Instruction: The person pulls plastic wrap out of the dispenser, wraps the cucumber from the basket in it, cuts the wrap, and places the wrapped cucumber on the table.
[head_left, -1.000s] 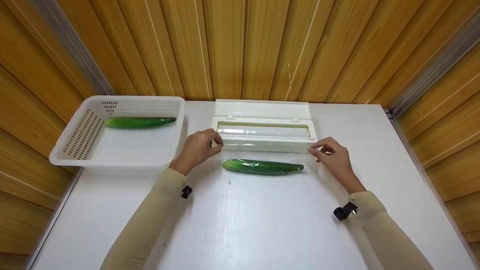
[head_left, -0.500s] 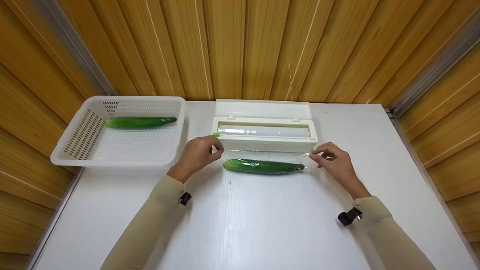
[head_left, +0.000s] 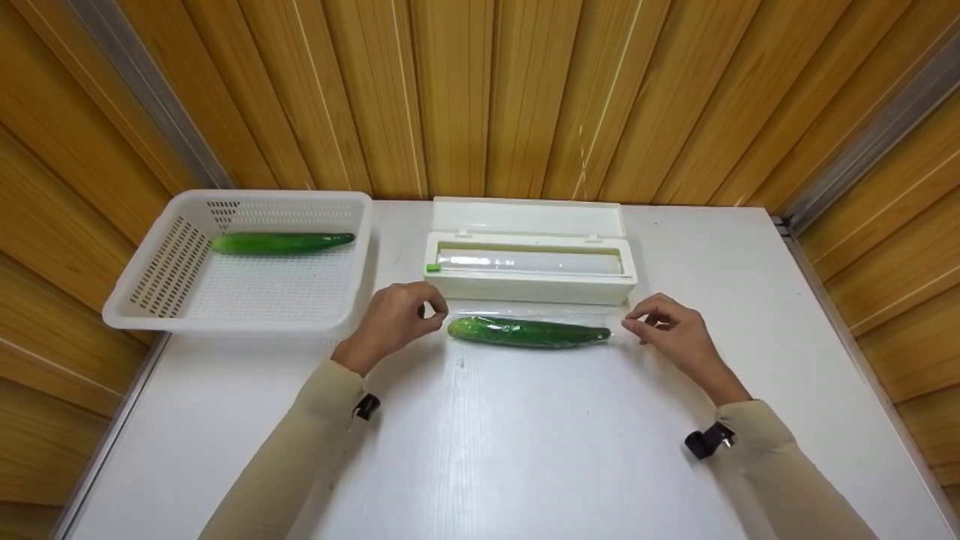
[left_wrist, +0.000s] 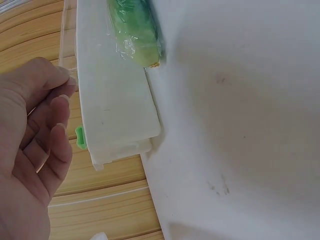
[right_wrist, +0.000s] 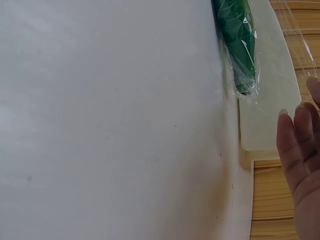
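Note:
A cucumber [head_left: 529, 332] wrapped in clear film lies on the white table; its film-covered ends show in both wrist views. Just beyond its left end, my left hand [head_left: 397, 319] pinches one corner of a clear sheet of cling film [left_wrist: 69, 35] between thumb and forefinger. At the opposite corner my right hand [head_left: 671, 326] pinches the same sheet, its other fingers loosely bent. Between the hands the sheet's edge stretches above the cucumber. Behind it stands the white cling film dispenser [head_left: 529, 290], lid raised, with the roll [head_left: 540, 262] inside.
A white perforated basket [head_left: 225, 325] at the left holds another cucumber [head_left: 281, 243]. On the dispenser's left end sits a green slider [head_left: 433, 268]. Wood-patterned panels [head_left: 450, 97] rise behind the table [head_left: 517, 450].
Both hands have drawn the film's edge from the dispenser's front toward me, over the cucumber. The green slider, hidden at first behind my left hand, now shows.

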